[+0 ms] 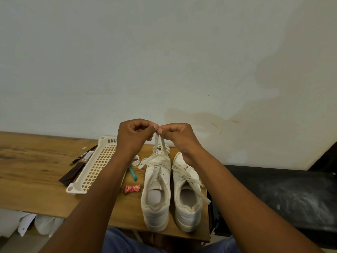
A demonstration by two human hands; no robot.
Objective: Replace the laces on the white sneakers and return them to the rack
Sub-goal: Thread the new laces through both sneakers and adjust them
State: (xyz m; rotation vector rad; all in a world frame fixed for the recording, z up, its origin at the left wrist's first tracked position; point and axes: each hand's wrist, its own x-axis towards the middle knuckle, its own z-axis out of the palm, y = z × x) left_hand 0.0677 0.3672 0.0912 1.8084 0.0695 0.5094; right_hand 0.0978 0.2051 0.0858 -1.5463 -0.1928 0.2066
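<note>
Two white sneakers stand side by side on the wooden table, heels toward me: the left sneaker (pixel 156 194) and the right sneaker (pixel 187 194). Above the left sneaker's toe, my left hand (pixel 134 136) and my right hand (pixel 179 136) meet fingertip to fingertip and pinch the two ends of a white lace (pixel 160 145), lifted taut from the shoe. The right sneaker is laced, with loose lace ends (pixel 200 190) trailing over its side.
A cream perforated plastic rack (pixel 94 167) lies on the table (pixel 36 179) left of my left arm. Pens, a dark brown strip, a white ring, a teal strip and a red wrapper (pixel 131 189) lie nearby. A black surface (pixel 282 194) adjoins at right.
</note>
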